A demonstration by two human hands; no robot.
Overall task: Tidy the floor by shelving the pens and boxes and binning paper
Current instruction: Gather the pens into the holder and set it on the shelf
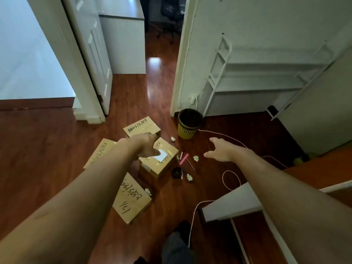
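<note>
evidently both arms stretch out over the clutter because nothing is picked up yet: the left hand (147, 146) hovers loosely open above the middle box (159, 161), the right hand (219, 150) spread near the pens (183, 159) and paper ball (196, 158) on the floor (57, 149).

Dim interior, cool daylight entering at upper left; bright glare patch on the glossy wooden floor (155, 60) beyond the doorway; door frames bow with wide-angle distortion; overall soft focus, far room dark.
</note>
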